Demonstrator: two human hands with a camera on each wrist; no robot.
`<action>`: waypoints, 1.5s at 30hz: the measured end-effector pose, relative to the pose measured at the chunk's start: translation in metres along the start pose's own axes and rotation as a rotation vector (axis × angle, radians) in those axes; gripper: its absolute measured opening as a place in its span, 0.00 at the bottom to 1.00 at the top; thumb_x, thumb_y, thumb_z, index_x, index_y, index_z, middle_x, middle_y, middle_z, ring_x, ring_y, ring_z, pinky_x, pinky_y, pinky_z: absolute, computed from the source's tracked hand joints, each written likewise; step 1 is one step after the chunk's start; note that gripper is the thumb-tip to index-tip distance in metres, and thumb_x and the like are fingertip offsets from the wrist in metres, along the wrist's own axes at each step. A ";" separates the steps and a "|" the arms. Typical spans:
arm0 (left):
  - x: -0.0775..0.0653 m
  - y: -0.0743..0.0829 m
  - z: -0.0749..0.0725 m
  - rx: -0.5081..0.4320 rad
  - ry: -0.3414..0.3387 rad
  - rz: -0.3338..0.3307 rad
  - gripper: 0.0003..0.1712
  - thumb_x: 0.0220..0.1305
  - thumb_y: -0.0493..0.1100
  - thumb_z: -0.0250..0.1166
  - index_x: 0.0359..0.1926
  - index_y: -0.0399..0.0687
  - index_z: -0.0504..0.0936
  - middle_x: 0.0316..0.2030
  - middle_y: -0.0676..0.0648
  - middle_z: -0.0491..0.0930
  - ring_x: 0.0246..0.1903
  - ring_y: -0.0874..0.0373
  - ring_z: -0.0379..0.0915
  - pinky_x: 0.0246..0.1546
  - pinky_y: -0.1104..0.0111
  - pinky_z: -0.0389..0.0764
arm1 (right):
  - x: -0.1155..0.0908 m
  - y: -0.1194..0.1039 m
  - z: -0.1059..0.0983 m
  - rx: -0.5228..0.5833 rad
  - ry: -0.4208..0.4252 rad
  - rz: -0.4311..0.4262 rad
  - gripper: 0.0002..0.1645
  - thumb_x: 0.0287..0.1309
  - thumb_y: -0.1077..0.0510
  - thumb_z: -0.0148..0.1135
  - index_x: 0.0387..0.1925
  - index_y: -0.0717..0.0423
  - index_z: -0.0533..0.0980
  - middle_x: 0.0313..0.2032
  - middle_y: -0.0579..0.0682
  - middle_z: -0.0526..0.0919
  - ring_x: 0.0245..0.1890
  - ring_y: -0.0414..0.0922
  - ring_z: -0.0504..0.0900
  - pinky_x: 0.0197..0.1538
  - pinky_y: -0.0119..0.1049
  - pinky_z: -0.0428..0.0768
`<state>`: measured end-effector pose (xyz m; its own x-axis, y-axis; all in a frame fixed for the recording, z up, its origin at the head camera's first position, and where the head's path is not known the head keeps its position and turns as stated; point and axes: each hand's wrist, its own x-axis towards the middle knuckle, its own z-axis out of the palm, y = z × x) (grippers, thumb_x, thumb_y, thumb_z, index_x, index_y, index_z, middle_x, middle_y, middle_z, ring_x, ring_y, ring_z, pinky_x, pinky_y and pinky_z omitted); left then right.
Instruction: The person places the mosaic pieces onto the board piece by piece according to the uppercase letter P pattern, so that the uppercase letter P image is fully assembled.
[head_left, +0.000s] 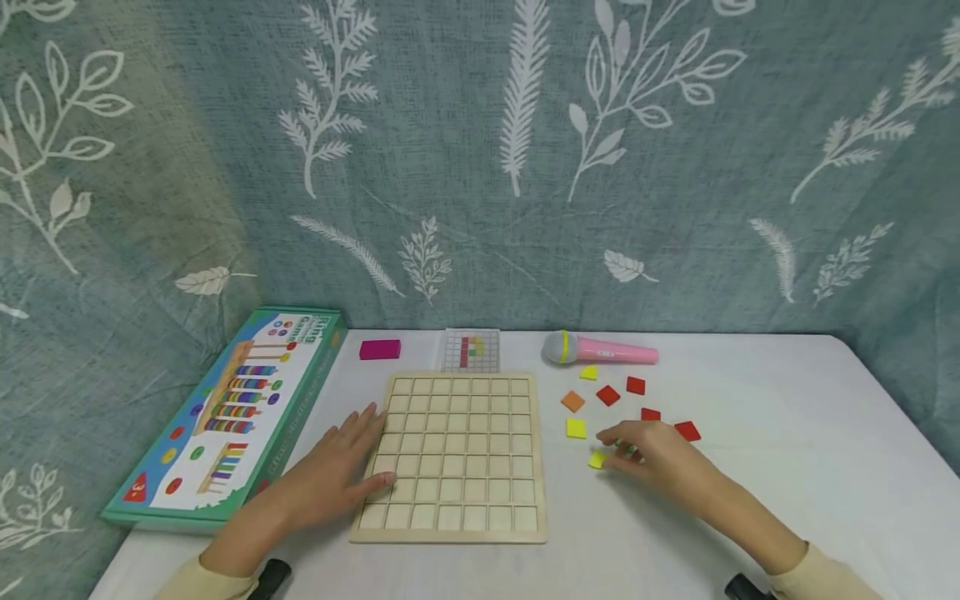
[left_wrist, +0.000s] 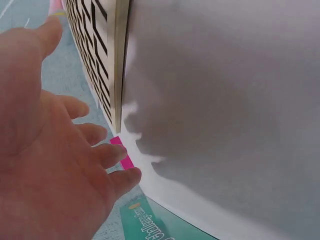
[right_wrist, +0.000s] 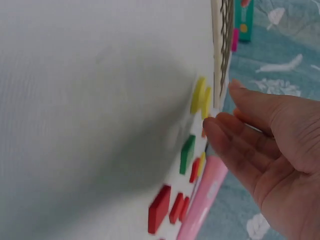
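A pale wooden board [head_left: 453,445], ruled into small square cells, lies flat on a white table [head_left: 795,417], in front of the person and between the two hands. The left hand [head_left: 337,467] lies palm down at the board's left side, fingers and thumb spread apart; its thumb reaches over the near-left border. How firmly it presses, I cannot tell.

The right hand [head_left: 656,458] is to the right of the board, low over a scatter of small flat tiles. Its fingers bend loosely, with a gap between thumb and fingertips. A yellow tile [head_left: 597,460] sits just beside those fingertips; whether they touch it is unclear. A green tile [right_wrist: 187,154], partly hidden by the hand in the head view, lies close by. Around them are a second yellow square [head_left: 576,428], an orange tile [head_left: 573,402], four red tiles [head_left: 608,396] and, farther back, another yellow piece [head_left: 588,372].

Behind the tiles rests a toy microphone [head_left: 617,350] with a pink handle and grey head. Behind the board is a gridded card [head_left: 471,352] with coloured squares, and to its left a magenta block [head_left: 380,349]. At far left, a green-edged box [head_left: 225,417] shows pictures of coloured rings. A blue-green cloth [head_left: 465,167] with white leaves hangs behind everything.
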<state>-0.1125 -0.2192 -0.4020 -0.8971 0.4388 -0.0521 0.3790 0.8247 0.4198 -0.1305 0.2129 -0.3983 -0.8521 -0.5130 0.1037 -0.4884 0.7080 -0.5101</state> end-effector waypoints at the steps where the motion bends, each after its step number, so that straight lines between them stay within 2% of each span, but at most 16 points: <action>1: -0.001 0.001 0.001 -0.005 -0.016 -0.006 0.50 0.67 0.64 0.57 0.74 0.33 0.54 0.74 0.32 0.48 0.71 0.30 0.45 0.67 0.37 0.52 | 0.001 -0.001 0.003 -0.002 0.000 0.007 0.16 0.51 0.63 0.73 0.44 0.62 0.83 0.38 0.47 0.87 0.32 0.35 0.82 0.37 0.27 0.83; 6: -0.009 0.003 0.004 -0.024 -0.074 0.002 0.55 0.63 0.69 0.58 0.74 0.34 0.54 0.74 0.32 0.46 0.71 0.30 0.43 0.68 0.37 0.50 | 0.004 -0.002 0.012 -0.039 0.016 0.033 0.17 0.48 0.63 0.75 0.42 0.61 0.84 0.35 0.45 0.87 0.30 0.34 0.81 0.36 0.25 0.82; 13: -0.012 0.002 0.011 0.016 -0.090 0.019 0.60 0.57 0.73 0.60 0.74 0.34 0.55 0.75 0.33 0.47 0.72 0.31 0.40 0.69 0.38 0.47 | 0.003 -0.005 0.019 -0.058 0.067 0.046 0.17 0.44 0.61 0.78 0.40 0.59 0.85 0.33 0.41 0.86 0.30 0.34 0.81 0.36 0.28 0.83; 20: -0.015 0.000 0.011 -0.007 -0.116 0.020 0.63 0.53 0.75 0.62 0.74 0.34 0.55 0.75 0.37 0.48 0.73 0.32 0.41 0.69 0.37 0.47 | 0.005 -0.011 0.029 -0.096 0.093 0.176 0.16 0.46 0.57 0.78 0.40 0.53 0.85 0.32 0.37 0.85 0.31 0.34 0.81 0.37 0.30 0.82; 24: -0.017 0.000 0.010 -0.015 -0.132 0.021 0.64 0.52 0.74 0.63 0.74 0.33 0.55 0.76 0.38 0.48 0.73 0.33 0.41 0.69 0.38 0.47 | 0.005 -0.014 0.033 -0.102 0.106 0.204 0.17 0.45 0.57 0.78 0.40 0.52 0.86 0.32 0.37 0.85 0.31 0.33 0.81 0.38 0.31 0.82; 30: -0.019 0.000 0.010 -0.022 -0.141 0.020 0.64 0.52 0.73 0.65 0.74 0.33 0.54 0.75 0.37 0.48 0.72 0.32 0.41 0.68 0.37 0.48 | 0.005 -0.014 0.033 -0.059 0.126 0.101 0.16 0.42 0.64 0.78 0.38 0.54 0.85 0.31 0.38 0.83 0.31 0.35 0.81 0.37 0.29 0.83; 36: -0.019 0.000 0.010 -0.017 -0.131 0.019 0.64 0.52 0.73 0.64 0.74 0.34 0.54 0.75 0.37 0.48 0.73 0.33 0.41 0.69 0.38 0.48 | 0.010 -0.017 0.022 0.055 0.098 0.028 0.18 0.44 0.70 0.75 0.41 0.58 0.84 0.32 0.40 0.84 0.33 0.36 0.81 0.38 0.28 0.83; 45: -0.018 -0.004 0.009 -0.014 -0.126 0.003 0.64 0.51 0.74 0.64 0.74 0.34 0.54 0.76 0.38 0.47 0.73 0.33 0.40 0.69 0.38 0.47 | 0.044 -0.019 0.004 0.095 0.098 -0.079 0.16 0.47 0.74 0.71 0.40 0.63 0.83 0.34 0.47 0.85 0.33 0.39 0.82 0.40 0.33 0.84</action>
<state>-0.0963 -0.2270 -0.4109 -0.8598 0.4837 -0.1636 0.3780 0.8183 0.4330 -0.1577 0.1746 -0.3874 -0.8281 -0.5125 0.2274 -0.5389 0.6159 -0.5746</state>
